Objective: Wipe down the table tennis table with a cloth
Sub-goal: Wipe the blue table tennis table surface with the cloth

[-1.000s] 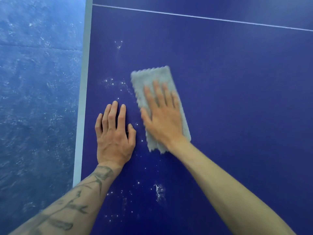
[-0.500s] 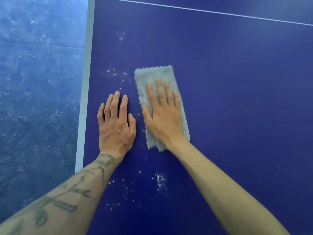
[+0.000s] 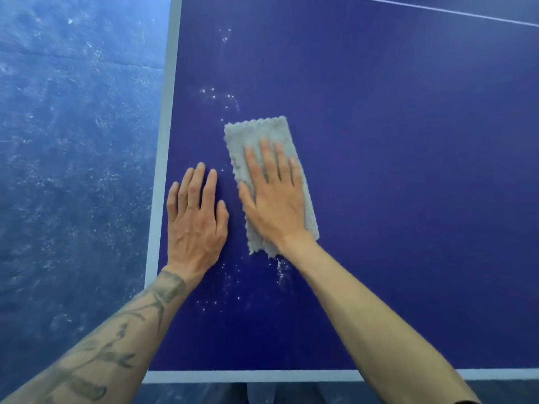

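A folded grey cloth [image 3: 256, 135] lies flat on the dark blue table tennis table [image 3: 393, 185], near its left edge. My right hand [image 3: 274, 199] presses on the cloth with straight fingers, covering its lower half. My left hand [image 3: 194, 220] rests flat on the bare table just left of the cloth, fingers straight and together. White dust specks [image 3: 217, 96] dot the surface beyond the cloth, and more white specks [image 3: 281, 271] lie just below it, near my right wrist.
The table's pale left border [image 3: 163, 135] and near border [image 3: 262, 376] meet at the corner below my left forearm. A thin white line [image 3: 455, 11] crosses the table at top right. Mottled blue floor [image 3: 73, 156] lies to the left.
The view has shifted back, so the near table edge now shows. My right hand and the cloth have slid slightly toward me, close to the white smear; my left hand stays flat beside them.
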`<move>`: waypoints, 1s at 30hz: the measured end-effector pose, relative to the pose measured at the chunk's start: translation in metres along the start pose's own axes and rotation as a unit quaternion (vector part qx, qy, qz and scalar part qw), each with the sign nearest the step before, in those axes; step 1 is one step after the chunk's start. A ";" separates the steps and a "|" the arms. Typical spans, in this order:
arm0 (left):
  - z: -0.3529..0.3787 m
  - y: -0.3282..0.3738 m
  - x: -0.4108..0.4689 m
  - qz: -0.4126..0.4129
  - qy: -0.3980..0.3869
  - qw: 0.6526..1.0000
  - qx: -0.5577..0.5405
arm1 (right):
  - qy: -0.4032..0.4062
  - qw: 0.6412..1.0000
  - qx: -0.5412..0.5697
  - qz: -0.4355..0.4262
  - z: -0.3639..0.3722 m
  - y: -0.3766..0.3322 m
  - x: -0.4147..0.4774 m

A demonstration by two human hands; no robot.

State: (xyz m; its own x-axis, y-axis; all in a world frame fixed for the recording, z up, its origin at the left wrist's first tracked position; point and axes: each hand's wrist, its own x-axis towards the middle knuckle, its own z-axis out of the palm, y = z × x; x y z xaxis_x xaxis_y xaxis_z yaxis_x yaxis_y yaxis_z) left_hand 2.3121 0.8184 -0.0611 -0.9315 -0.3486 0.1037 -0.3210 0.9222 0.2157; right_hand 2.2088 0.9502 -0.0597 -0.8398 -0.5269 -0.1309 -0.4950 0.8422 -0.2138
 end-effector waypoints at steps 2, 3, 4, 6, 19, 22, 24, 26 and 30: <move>0.001 -0.004 -0.014 0.013 -0.017 1.000 0.007 | -0.002 0.999 -0.007 -0.053 0.004 0.014 -0.033; 0.003 -0.005 -0.017 0.014 -0.020 1.000 0.008 | -0.003 0.999 -0.013 -0.046 0.003 0.029 -0.042; 0.005 -0.006 -0.018 0.012 -0.021 1.000 0.006 | -0.005 1.000 -0.021 -0.019 0.001 0.046 -0.045; 0.008 -0.007 -0.018 0.006 -0.019 1.000 0.003 | 0.001 0.998 -0.027 0.057 -0.006 0.069 -0.034; 0.009 -0.009 -0.018 0.008 -0.017 1.000 -0.010 | 0.001 1.000 -0.014 -0.005 0.012 0.033 -0.090; 0.010 -0.010 -0.018 0.008 -0.016 1.000 -0.008 | 0.004 0.995 -0.024 0.095 0.001 0.059 -0.074; 0.010 -0.010 -0.019 0.009 -0.017 1.000 -0.009 | 0.019 0.989 -0.008 0.149 -0.002 0.052 -0.049; 0.010 -0.010 -0.019 0.011 -0.013 1.000 -0.009 | 0.032 0.984 -0.001 0.175 0.004 0.032 -0.033; 0.009 -0.010 -0.020 0.014 -0.010 1.000 -0.009 | 0.015 1.000 0.003 0.024 0.020 0.003 -0.077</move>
State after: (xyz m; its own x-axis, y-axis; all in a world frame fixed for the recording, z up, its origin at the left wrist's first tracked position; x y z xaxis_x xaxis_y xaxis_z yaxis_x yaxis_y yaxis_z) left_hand 2.3322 0.8180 -0.0742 -0.9436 -0.3185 0.0904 -0.2912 0.9283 0.2312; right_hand 2.2768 0.9910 -0.0695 -0.8691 -0.4819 -0.1116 -0.4526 0.8657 -0.2140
